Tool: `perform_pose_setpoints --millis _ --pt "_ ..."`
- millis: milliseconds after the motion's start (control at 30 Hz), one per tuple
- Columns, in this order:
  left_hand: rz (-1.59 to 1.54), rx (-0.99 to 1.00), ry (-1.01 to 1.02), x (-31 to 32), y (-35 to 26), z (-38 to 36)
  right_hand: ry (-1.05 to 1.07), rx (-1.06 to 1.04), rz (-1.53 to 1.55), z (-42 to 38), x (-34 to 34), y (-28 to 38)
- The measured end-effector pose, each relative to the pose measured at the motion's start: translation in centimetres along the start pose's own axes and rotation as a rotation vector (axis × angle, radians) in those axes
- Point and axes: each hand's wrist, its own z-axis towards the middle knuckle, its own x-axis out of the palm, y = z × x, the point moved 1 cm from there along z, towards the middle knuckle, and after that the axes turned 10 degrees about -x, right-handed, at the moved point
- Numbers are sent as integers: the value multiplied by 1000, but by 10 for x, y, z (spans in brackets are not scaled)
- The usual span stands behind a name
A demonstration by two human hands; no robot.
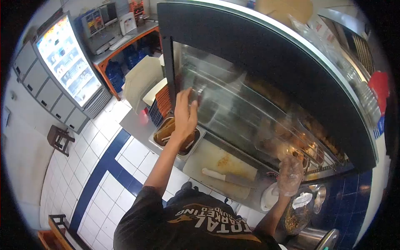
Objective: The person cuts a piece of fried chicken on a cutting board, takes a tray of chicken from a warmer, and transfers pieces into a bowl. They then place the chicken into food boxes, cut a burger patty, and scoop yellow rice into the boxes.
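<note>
My left hand (185, 116) is raised at the left part of a food display case's glass front (221, 100), its fingers extended and the thumb apart, beside a small clear knob or handle. My right hand (291, 175), in a clear plastic glove, is at the lower right of the glass, close to browned food (310, 148) inside the case; its fingers are partly hidden by glare and the glove. Below the glass, a knife (237, 180) with a white handle lies on a stained cutting board (200, 162). A metal pan (183, 157) with brown contents stands left of the board.
The case's black frame (258, 46) fills the upper right. A white container (270, 196), a bowl of chopped food (296, 218) and a metal pot (310, 238) are at lower right. A lit drinks fridge (68, 62) and a small stool (60, 139) stand at left.
</note>
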Motion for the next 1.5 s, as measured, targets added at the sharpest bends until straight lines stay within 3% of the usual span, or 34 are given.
perform_pose_setpoints --millis 100,133,233,333,533,567,633,667,800,933,1033,1133,1233,1333,1500 --pt "-9 -127 -308 21 13 21 38 72 42 4 -3 33" --pt "-36 -228 -252 36 16 27 -5 -41 -32 -11 3 11" --pt "-17 -84 -422 73 11 33 44 27 -4 -32 6 8" --pt "-61 -118 -368 80 4 31 81 94 19 -49 9 3" --pt "-83 -86 -304 75 -4 12 106 -145 -5 -40 32 19" --pt "-134 -167 -328 69 4 17 108 -191 -23 -36 38 27" --pt "-227 -338 -358 61 20 27 102 -126 -44 -33 48 47" --pt "-75 -251 -413 64 19 27 101 -95 -63 -35 51 54" --pt "-64 -264 -460 62 15 30 98 -63 -58 -43 61 74" --pt "-201 -200 -202 59 -1 -3 140 -134 -108 -35 77 91" --pt "-373 -106 25 71 -22 -22 37 -241 -95 -8 80 125" --pt "-497 -125 83 86 -34 -30 22 -255 -157 15 75 153" --pt "-401 -112 185 85 -38 -35 -15 -261 -185 23 79 154" --pt "-503 55 201 100 -46 -55 -40 -387 -262 41 84 166" --pt "-674 -41 404 115 -84 -88 14 -514 -349 81 93 178"
